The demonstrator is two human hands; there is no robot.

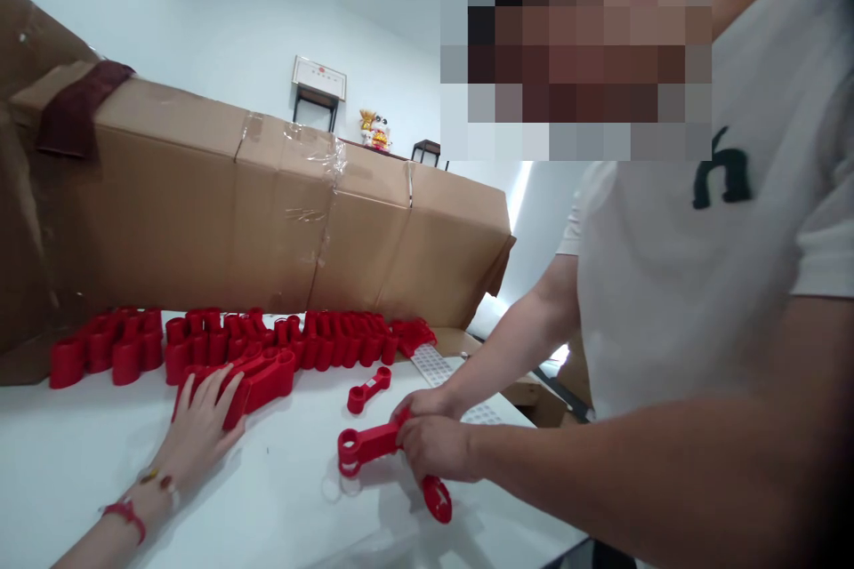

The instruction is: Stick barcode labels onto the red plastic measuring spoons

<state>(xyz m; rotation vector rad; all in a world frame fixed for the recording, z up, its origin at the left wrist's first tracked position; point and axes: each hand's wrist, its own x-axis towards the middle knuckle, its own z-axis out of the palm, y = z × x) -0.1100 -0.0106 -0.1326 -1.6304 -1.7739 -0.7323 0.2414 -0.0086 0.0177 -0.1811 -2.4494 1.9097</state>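
Note:
My left hand (193,431) lies at the lower left, its spread fingers over the near end of a long red plastic part (270,378), and a red cord (124,517) circles the wrist. Behind it, several similar red parts (233,342) stand in a packed row on the white table (280,498). A smaller red part (369,389) lies apart to the right. A co-worker's hands (431,440) grip another red double-ring part (370,444) over the table. My right hand is not visible.
Large taped cardboard boxes (320,231) form a wall behind the red row, with a dark red cloth (84,107) on top. A white perforated sheet (431,364) lies at the table's far right. The co-worker in a white T-shirt (673,222) stands at the right.

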